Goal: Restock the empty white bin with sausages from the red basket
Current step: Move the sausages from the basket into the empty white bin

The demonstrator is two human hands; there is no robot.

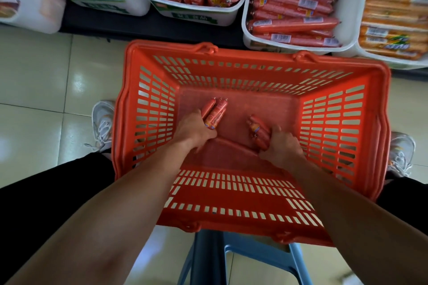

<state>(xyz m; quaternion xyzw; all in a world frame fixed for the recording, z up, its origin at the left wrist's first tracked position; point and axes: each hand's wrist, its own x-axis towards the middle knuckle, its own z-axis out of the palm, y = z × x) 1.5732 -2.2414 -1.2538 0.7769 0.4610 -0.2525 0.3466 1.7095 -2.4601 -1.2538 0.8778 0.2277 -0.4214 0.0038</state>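
Step in hand: pickup. The left hand [196, 128] clamps three small sausages [214, 113]; the right hand [282, 146] grips a second bundle [258, 131], perhaps three, count unclear. All are low inside the one red basket [254, 58]. Next: lift clear of its walls and carry to the white bin; four stocked bins [196, 12] are visible, none plainly empty.

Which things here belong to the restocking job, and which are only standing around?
For the job:
- red basket
- left hand, gripping sausages
- right hand, gripping more sausages

Just lying about:
- blue stool under the basket
- white shoes
- filled white bins; no bin in view is empty, so I cannot tell which is the target
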